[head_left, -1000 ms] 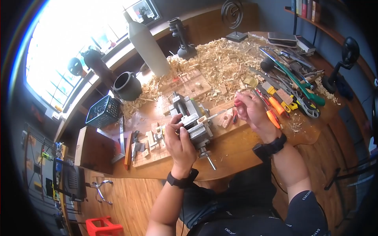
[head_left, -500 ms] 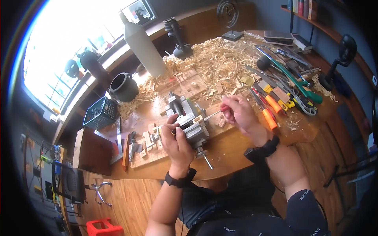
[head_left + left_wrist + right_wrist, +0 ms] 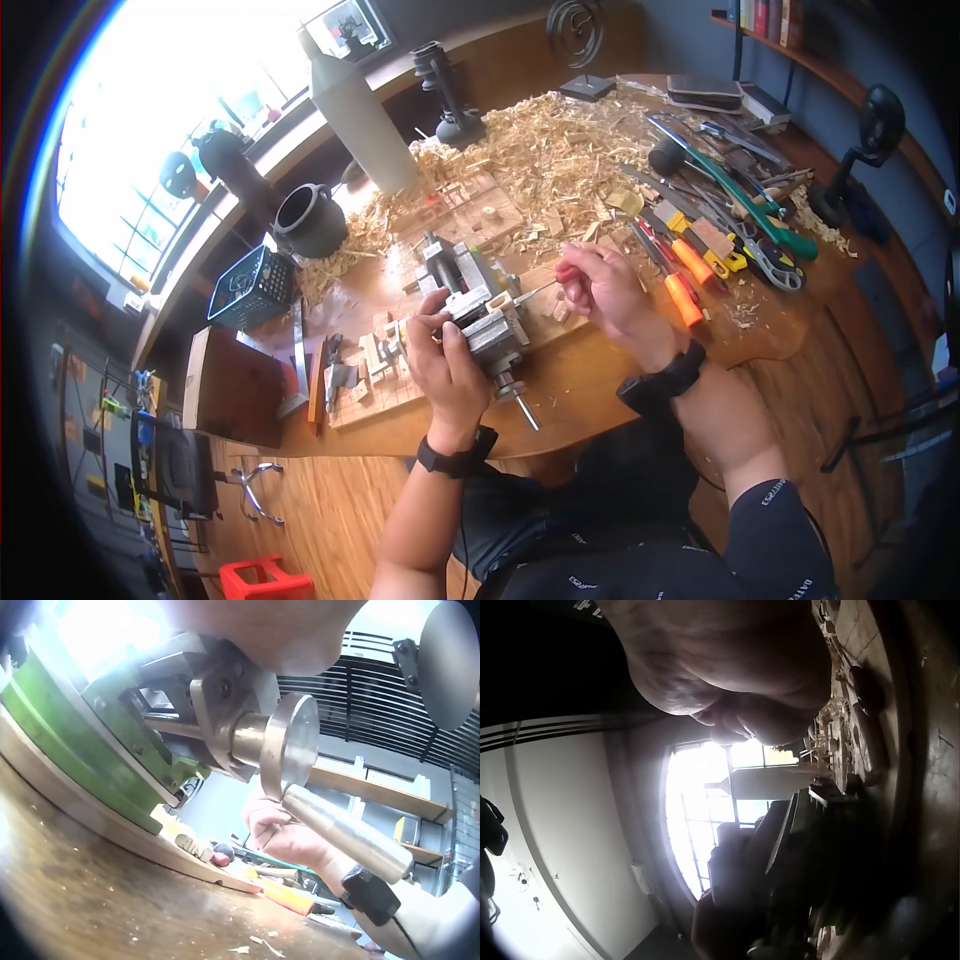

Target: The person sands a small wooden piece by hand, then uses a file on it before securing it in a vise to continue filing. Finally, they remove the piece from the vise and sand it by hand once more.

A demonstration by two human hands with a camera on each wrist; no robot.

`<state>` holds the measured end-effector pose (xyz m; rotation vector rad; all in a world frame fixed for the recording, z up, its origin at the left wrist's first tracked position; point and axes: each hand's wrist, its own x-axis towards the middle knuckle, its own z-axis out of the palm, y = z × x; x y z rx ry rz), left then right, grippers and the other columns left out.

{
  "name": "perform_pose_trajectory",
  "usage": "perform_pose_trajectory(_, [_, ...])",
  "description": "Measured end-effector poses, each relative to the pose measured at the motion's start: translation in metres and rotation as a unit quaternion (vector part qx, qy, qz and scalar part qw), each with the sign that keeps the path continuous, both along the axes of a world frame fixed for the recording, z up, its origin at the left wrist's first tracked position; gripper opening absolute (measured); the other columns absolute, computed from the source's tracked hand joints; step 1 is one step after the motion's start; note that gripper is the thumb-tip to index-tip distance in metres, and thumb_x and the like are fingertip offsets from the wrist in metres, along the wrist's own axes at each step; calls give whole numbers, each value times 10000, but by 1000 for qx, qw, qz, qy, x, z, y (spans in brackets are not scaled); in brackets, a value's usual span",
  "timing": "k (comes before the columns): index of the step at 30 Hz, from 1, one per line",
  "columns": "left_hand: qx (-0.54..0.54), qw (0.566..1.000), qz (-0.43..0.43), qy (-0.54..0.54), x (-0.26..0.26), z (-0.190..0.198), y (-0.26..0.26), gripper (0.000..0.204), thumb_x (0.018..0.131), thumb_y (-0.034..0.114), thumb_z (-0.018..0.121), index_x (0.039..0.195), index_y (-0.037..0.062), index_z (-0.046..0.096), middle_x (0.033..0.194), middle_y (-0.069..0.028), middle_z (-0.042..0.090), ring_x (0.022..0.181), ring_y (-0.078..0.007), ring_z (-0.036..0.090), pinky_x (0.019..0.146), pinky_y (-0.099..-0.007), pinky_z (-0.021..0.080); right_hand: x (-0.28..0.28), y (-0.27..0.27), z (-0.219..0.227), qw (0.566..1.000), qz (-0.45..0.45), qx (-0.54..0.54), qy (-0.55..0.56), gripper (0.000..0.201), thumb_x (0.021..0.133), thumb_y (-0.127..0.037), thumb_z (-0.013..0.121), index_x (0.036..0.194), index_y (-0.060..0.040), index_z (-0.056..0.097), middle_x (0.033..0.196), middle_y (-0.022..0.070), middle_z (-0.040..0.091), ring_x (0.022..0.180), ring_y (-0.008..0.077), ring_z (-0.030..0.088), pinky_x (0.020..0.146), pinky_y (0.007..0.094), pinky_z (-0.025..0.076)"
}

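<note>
A metal bench vise (image 3: pixel 497 335) stands on a wooden board, with a small hollowed piece of pale wood (image 3: pixel 500 302) clamped in its top. My left hand (image 3: pixel 447 365) grips the vise's left side with bent fingers, thumb upward; its palm (image 3: pixel 277 626) shows above the vise in the left wrist view. On the other side, my right hand (image 3: pixel 605 290) pinches a slim metal tool (image 3: pixel 537 291), like a small file. Its tip is right at the wood's edge, and fingers hide its handle. The vise's crank handle (image 3: pixel 349 832) angles down in the left wrist view.
Wood shavings (image 3: pixel 560 150) cover the table's back. To the right lie orange-handled tools (image 3: pixel 683 300), a green-handled saw (image 3: pixel 790 240) and scissors. A wooden box (image 3: pixel 232 385), a dark basket (image 3: pixel 250 290) and a tall pale bottle (image 3: pixel 362 125) stand at left and back.
My right hand has moved left toward the vise, bringing the slim tool's tip closer to the clamped wood. The left hand keeps its place on the vise. The head view has shifted slightly.
</note>
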<state>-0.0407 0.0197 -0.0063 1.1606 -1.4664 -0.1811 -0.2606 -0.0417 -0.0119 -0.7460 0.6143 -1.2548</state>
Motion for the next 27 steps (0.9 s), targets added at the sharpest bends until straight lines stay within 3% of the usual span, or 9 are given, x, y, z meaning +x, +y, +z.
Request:
perform_pose_trajectory(2, [-16, 1000, -3, 2, 2, -1, -1, 138, 976, 96, 487, 1034, -22, 529, 1264, -242, 665, 1087, -368, 629, 973, -445, 464, 3, 1, 3, 1000, -19, 13, 5, 287, 1047, -273, 617, 863, -55, 649, 649, 0, 593, 494, 56, 504, 435, 219, 388])
perform_pose_trajectory(4, [-22, 1000, 0, -1, 3, 2, -1, 137, 975, 95, 488, 1036, -21, 530, 1265, -241, 665, 1090, -368, 628, 974, -444, 464, -5, -6, -8, 1000, 20, 0, -11, 283, 1045, -267, 619, 857, -58, 647, 666, 3, 603, 506, 56, 512, 436, 218, 390])
perform_pose_trajectory(10, [-19, 1000, -10, 16, 2, -2, -1, 129, 973, 83, 483, 1036, -20, 531, 1255, -236, 669, 1105, -369, 623, 978, -437, 463, 2, 9, 16, 998, -36, 28, 44, 286, 1048, -279, 612, 880, -49, 636, 633, -10, 563, 494, 52, 489, 425, 208, 364])
perform_pose_trajectory(11, [-20, 1000, -3, 3, 3, -1, -1, 128, 971, 81, 483, 1032, -21, 529, 1253, -239, 669, 1101, -372, 625, 979, -440, 463, -8, 0, 6, 999, -19, -14, 27, 285, 1046, -273, 613, 872, -49, 634, 645, -4, 576, 495, 57, 492, 419, 213, 360])
perform_pose_trajectory(16, [-10, 1000, -5, 14, -1, 1, -1, 125, 969, 82, 487, 1023, -24, 526, 1252, -250, 667, 1097, -378, 629, 982, -447, 462, 1, 12, 11, 998, -19, 11, 50, 286, 1045, -270, 612, 865, -49, 631, 634, 3, 572, 469, 58, 474, 408, 213, 355])
perform_pose_trajectory(18, [-22, 1000, -3, -7, 3, -1, -2, 103, 997, 97, 459, 1003, -3, 484, 1256, -255, 667, 1099, -291, 635, 976, -405, 471, -2, 11, 15, 997, -47, 40, 50, 282, 1043, -270, 616, 867, -51, 631, 639, 5, 576, 472, 60, 478, 409, 214, 358])
perform_pose_trajectory(23, [-12, 1000, 0, -12, 0, 2, -1, 103, 997, 100, 454, 999, 2, 486, 1255, -250, 669, 1087, -274, 627, 977, -402, 465, 5, 17, 12, 997, -33, 22, 67, 286, 1044, -282, 621, 875, -52, 633, 671, 7, 599, 490, 59, 505, 419, 203, 383])
perform_pose_trajectory(25, [-18, 1000, -7, 13, 2, -1, -2, 114, 967, 83, 488, 1003, -20, 523, 1263, -250, 665, 1070, -363, 633, 959, -443, 471, 0, 16, 16, 996, -49, 24, 69, 283, 1044, -279, 622, 877, -51, 633, 674, 7, 600, 490, 62, 506, 421, 209, 390])
perform_pose_trajectory(27, [-14, 1000, 0, 6, 2, 2, 0, 118, 970, 86, 487, 1005, -20, 523, 1265, -251, 665, 1068, -361, 634, 960, -443, 471, -7, 11, 10, 996, -61, 17, 60, 280, 1045, -272, 622, 877, -48, 631, 670, 9, 599, 486, 61, 502, 422, 219, 396])
